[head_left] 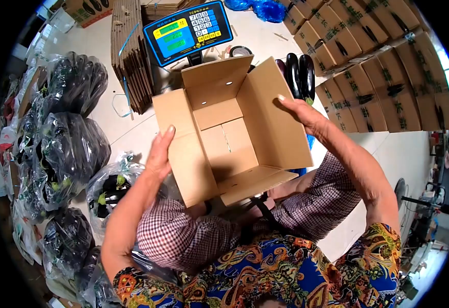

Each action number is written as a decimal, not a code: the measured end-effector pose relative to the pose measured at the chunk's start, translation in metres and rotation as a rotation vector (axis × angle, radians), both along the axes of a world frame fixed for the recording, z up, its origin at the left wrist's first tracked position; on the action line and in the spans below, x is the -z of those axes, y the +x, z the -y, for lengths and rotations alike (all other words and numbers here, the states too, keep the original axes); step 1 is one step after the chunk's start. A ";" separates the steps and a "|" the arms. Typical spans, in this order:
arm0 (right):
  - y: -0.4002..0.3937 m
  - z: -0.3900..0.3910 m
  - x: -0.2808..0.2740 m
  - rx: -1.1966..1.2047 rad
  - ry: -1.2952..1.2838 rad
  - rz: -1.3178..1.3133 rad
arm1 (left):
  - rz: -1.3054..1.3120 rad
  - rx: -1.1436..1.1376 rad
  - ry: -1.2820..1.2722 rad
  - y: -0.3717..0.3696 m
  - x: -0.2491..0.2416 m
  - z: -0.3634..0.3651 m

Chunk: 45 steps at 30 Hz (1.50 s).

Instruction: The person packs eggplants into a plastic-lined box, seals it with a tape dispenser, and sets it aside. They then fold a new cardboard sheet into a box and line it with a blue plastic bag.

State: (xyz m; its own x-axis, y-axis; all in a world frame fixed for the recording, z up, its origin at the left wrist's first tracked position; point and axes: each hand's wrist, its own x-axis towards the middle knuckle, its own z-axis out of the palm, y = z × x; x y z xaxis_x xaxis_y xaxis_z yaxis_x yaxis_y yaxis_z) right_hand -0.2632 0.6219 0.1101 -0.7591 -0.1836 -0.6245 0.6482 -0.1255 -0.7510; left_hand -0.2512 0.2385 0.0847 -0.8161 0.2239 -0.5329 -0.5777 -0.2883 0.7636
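Note:
An open cardboard box (227, 134) is held between my two hands, its flaps spread outward and nothing inside. My left hand (160, 154) grips the left flap, thumb on the inner face and the other fingers hidden behind it. On the opposite side, my right hand (306, 115) clasps the right flap, thumb over its inner face and fingers out of sight behind. Just beyond the box stands a digital scale display (188, 32) with lit green readouts. Several dark eggplants (300, 78) lie behind the box's right flap, close to my right hand.
Clear plastic bags of eggplants (73, 143) crowd the left side, and another open bag (112, 190) sits near my left forearm. Flattened cardboard (130, 61) stands stacked beside the scale. Packed cartons (373, 92) are piled at the right. Blue plastic (260, 7) and a tape roll (240, 51) lie farther back.

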 end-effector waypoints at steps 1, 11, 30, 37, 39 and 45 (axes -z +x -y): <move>-0.001 -0.005 -0.001 0.003 0.017 0.014 | -0.032 -0.020 -0.014 0.002 0.011 -0.002; 0.020 0.020 0.114 0.154 0.097 0.155 | -0.325 -0.072 -0.584 0.015 0.097 -0.003; -0.023 -0.097 0.047 -1.081 1.185 -0.396 | -0.059 0.039 -0.732 0.016 0.062 0.047; 0.160 -0.230 0.095 -0.268 1.005 -0.265 | -0.290 0.256 -0.723 0.019 -0.043 0.023; 0.241 -0.247 0.140 -0.240 0.939 -0.007 | -0.343 0.557 -0.736 0.026 -0.094 -0.017; 0.398 -0.199 0.241 0.310 0.842 0.153 | -0.471 1.300 -0.818 0.059 -0.129 -0.098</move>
